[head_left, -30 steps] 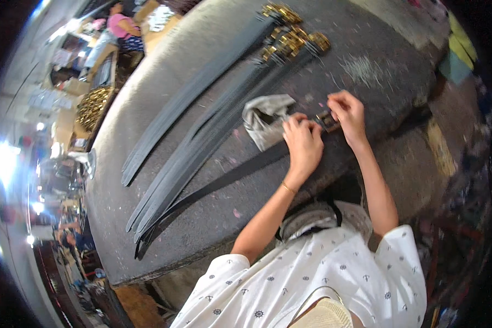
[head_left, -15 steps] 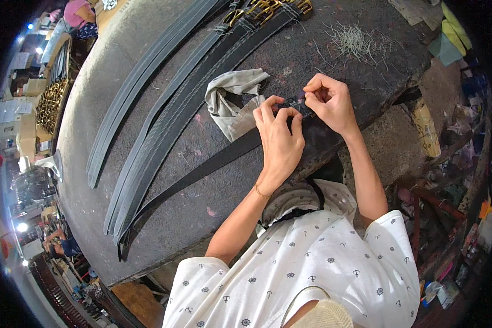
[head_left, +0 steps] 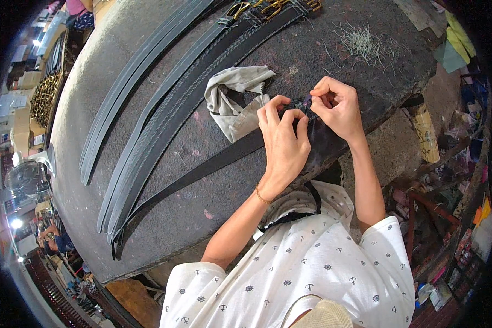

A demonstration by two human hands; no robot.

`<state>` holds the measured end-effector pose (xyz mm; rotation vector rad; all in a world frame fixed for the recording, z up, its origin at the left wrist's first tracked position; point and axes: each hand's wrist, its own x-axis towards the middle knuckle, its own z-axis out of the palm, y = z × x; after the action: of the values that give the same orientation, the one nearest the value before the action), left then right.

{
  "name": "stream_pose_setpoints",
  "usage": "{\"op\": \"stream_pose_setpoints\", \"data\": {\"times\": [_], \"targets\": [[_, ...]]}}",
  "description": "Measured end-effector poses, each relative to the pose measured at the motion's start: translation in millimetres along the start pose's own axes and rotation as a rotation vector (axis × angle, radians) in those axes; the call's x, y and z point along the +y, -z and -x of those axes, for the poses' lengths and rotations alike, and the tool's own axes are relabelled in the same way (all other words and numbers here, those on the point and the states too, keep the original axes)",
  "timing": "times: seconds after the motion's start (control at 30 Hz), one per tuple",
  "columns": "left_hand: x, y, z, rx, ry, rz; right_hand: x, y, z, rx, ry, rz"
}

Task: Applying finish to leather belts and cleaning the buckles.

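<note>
A dark belt point(head_left: 213, 162) lies slantwise over the table, its tail at the table's front left. My left hand point(head_left: 283, 139) grips the belt near its other end, thumb and fingers curled on its edges. Just right of it, my right hand point(head_left: 339, 109) is closed in a pinch over that end; whatever lies between its fingertips is too small and hidden to make out. Against the left fingers rests a crumpled pale grey cloth point(head_left: 232, 120). Farther left lie several dark belts point(head_left: 172, 106) with pale stitching, gold-coloured buckles point(head_left: 273, 8) at their far ends.
The dark, rough table point(head_left: 186, 208) ends in a worn edge close to my body. A loose heap of pale thread scraps point(head_left: 366, 44) sits at the far right. Beyond the left side are a pile of gold-coloured metal pieces point(head_left: 46, 101) and a fan point(head_left: 24, 177).
The whole view has shifted slightly. Both hands keep nearly the same grip and place on the belt, and the cloth and other belts lie as before.
</note>
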<state>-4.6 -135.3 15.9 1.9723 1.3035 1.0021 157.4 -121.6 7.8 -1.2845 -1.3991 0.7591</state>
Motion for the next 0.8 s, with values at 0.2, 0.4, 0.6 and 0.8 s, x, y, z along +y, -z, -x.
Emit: {"op": "stream_pose_setpoints", "data": {"times": [0.2,0.4,0.6,0.8], "targets": [[0.6,8.0,4.1,-0.073,-0.046,0.009,4.0,2.2,0.3,0.063,-0.086,-0.114],[-9.6,30.6,19.2,-0.216,-0.173,0.037,-9.2,-4.8,2.4,0.150,-0.020,-0.199],[-9.4,31.8,18.6,-0.198,-0.175,0.024,-10.7,-2.7,29.7,0.066,0.078,-0.136],[-10.7,33.4,21.8,-0.192,-0.167,0.023,-16.6,-2.1,30.9,-0.029,0.122,0.047]]}}
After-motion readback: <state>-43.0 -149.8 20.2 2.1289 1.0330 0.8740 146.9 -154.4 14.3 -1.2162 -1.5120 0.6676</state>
